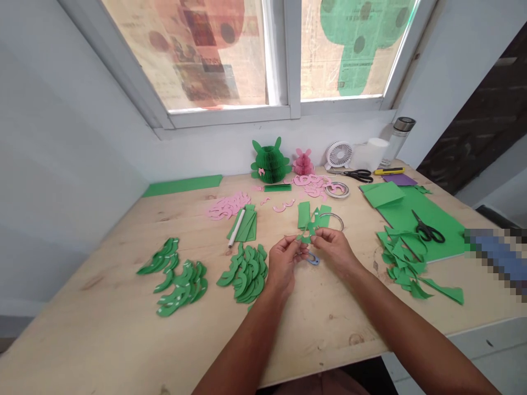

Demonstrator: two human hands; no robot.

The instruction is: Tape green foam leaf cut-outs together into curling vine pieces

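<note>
Over the middle of the wooden table (123,329), my left hand (285,258) and my right hand (335,248) pinch the two ends of one small curved green paper piece (305,238). Both hands have their fingers closed on it. A small blue tool (313,259) lies on the table just under my hands. Green paper strips (309,215) and a metal ring (334,218) lie right behind them. Piles of green curved cut-outs (246,269) sit to the left of my left hand.
More green cut-outs (177,282) lie further left. Pink cut-outs (227,206), a white pen (237,226), a green honeycomb paper figure (270,162), a pink one (303,162), a small fan (338,154), tape roll (337,190), scissors (428,229) on green sheets (436,219), scraps (405,266), a bottle (398,140).
</note>
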